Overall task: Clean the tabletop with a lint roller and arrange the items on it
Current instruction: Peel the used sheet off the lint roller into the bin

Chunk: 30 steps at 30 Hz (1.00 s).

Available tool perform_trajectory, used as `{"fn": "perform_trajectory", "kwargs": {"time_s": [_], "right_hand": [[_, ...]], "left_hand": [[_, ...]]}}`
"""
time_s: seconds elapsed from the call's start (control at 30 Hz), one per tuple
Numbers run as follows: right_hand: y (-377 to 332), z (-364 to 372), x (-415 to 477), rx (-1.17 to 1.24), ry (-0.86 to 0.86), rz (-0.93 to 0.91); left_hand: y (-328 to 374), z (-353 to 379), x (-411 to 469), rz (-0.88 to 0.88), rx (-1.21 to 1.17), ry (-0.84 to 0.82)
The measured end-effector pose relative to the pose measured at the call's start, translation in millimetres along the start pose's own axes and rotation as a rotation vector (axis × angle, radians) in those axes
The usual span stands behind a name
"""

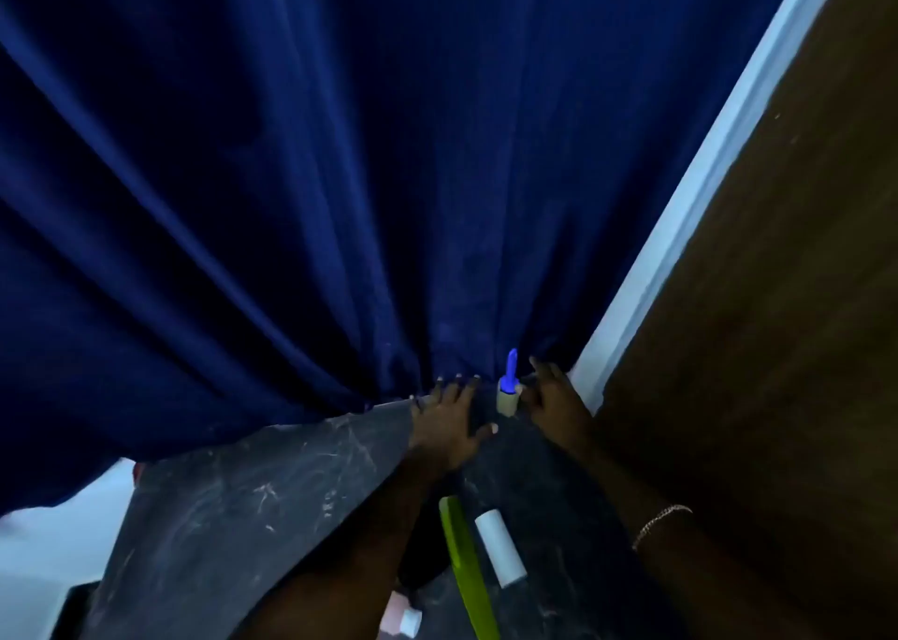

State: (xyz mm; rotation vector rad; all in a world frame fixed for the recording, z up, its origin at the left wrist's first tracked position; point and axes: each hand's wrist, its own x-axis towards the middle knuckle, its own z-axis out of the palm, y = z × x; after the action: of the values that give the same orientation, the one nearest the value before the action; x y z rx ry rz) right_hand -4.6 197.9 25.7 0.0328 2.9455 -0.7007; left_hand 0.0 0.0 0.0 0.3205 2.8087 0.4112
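Observation:
A lint roller (508, 393) with a blue handle and a pale roll stands on end at the far edge of the dark marbled tabletop (243, 503), against the blue curtain. My right hand (554, 396) is beside it on the right, fingers touching its roll and handle base. My left hand (449, 421) lies flat on the tabletop just left of the roller, fingers spread toward the curtain. A white cylinder (500, 548), like a spare roll, lies nearer to me. A long green strip (466, 566) lies beside it.
A dark blue curtain (340, 178) hangs along the far side of the table and fills most of the view. A brown wooden panel (777, 299) with a pale frame (680, 212) stands on the right. A small white and pink bottle (403, 620) lies at the near edge.

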Motion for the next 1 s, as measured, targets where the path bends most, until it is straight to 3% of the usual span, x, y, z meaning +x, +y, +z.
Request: {"fn": "perform_trajectory", "kwargs": {"time_s": [0.17, 0.23, 0.37, 0.67, 0.77, 0.87, 1.0], "right_hand": [[3.9, 17.8, 31.6, 0.032, 0.021, 0.044], [3.1, 24.5, 41.6, 0.058, 0.038, 0.034], [1.1, 33.3, 59.4, 0.357, -0.062, 0.124], [15.1, 23.7, 59.3, 0.435, -0.047, 0.062], [17.3, 21.2, 50.3, 0.620, 0.016, 0.065], [16.1, 21.9, 33.8, 0.922, -0.028, 0.149], [7.2, 26.9, -0.3, 1.074, -0.063, 0.168]], "left_hand": [[9.3, 30.9, 49.1, -0.102, -0.148, -0.062], [13.0, 39.6, 66.1, -0.084, -0.204, -0.036], [23.6, 49.8, 93.8, -0.058, -0.434, -0.070], [35.1, 56.4, 98.4, -0.063, -0.705, -0.020], [32.0, 52.4, 81.4, -0.026, -0.777, 0.032], [24.2, 47.1, 55.2, 0.034, -0.838, 0.083], [11.0, 41.5, 13.9, 0.066, -0.904, 0.097]]}}
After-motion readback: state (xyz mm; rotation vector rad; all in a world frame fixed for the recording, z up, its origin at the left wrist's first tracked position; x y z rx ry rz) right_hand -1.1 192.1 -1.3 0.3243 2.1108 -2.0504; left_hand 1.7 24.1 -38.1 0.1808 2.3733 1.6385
